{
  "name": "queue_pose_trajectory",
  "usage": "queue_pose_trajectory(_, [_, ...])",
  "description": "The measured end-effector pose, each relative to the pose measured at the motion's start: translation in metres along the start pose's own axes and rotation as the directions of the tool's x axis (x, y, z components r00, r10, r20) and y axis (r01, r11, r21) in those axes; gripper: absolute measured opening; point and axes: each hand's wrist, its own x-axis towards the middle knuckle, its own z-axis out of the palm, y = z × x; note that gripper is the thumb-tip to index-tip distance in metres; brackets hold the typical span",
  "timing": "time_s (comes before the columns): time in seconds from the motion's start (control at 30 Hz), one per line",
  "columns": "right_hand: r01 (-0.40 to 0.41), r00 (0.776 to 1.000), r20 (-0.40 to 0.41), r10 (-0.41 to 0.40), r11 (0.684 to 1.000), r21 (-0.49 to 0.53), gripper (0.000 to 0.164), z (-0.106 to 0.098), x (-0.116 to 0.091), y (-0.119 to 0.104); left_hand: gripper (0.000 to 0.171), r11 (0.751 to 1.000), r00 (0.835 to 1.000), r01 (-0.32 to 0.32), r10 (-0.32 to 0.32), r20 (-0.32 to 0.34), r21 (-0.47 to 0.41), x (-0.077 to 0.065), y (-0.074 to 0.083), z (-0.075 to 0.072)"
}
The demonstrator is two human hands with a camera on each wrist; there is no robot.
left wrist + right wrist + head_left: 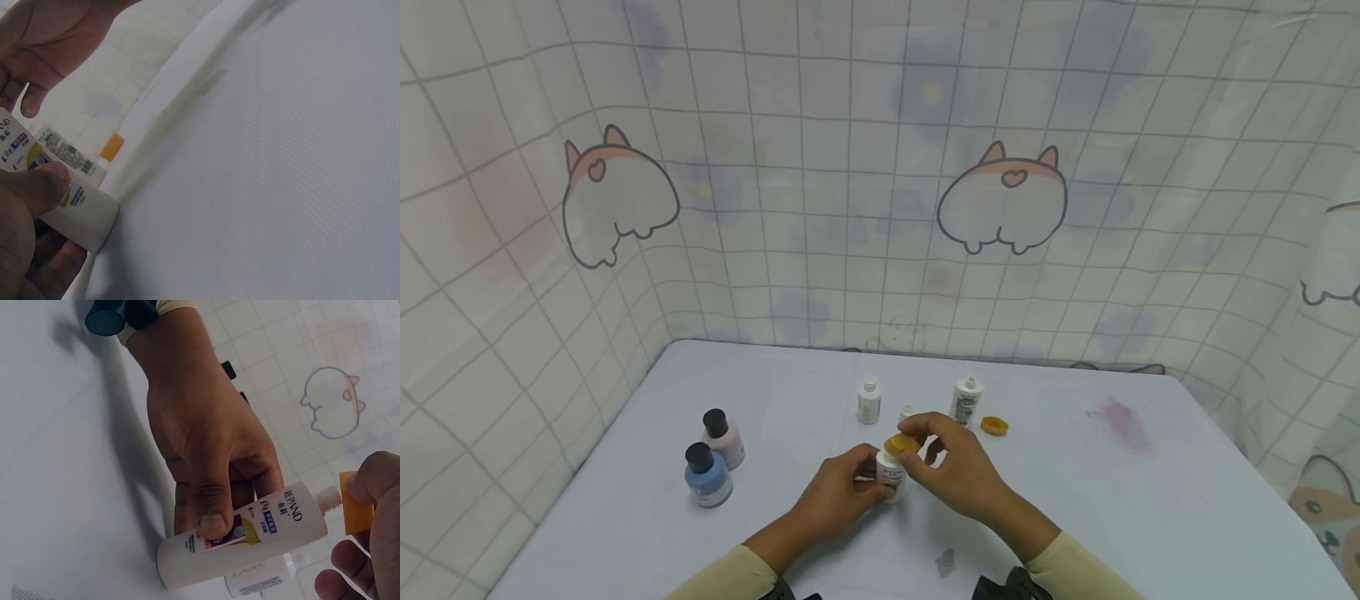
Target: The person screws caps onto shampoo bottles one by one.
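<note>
White bottle (275, 532), yellow cap (357, 517), both in my grip.
My left hand (837, 498) holds the bottle on the table (790, 400), fingers wrapped round it; my right hand (953, 468) pinches the cap at its neck, and whether those two touch I can't tell. The left wrist view cuts off the bottle's top; the right wrist view crops my right hand, which mostly hides a small bottle (907, 411) behind it.

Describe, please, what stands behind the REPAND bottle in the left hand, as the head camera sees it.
A white bottle, a white top and a larger white bottle show. The right hand and orange cap hide whatever lies below that top.
</note>
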Motion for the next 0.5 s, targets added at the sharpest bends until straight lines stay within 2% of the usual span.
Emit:
queue_pose_trajectory(0.1, [0.005,1.000,-0.002,-0.005,1.000,0.009,0.032,0.0000,0.0003,-0.0008,0.037,1.000,1.000,-0.001,0.001,0.000,0.003,0.0007,-0.0009,-0.0001])
queue_pose_trajectory(0.33, [0.076,0.997,-0.011,-0.076,0.997,0.009,0.030,0.0015,0.0016,0.0002,0.038,1.000,1.000,-0.008,0.008,0.002,0.009,0.0016,-0.0029,-0.0007])
queue_pose_trajectory(0.5, [0.064,0.998,-0.010,-0.064,0.998,0.018,0.028,0.0026,0.0018,-0.0018,0.038,1.000,1.000,-0.018,0.018,0.000,0.002,0.0013,-0.0049,0.0007])
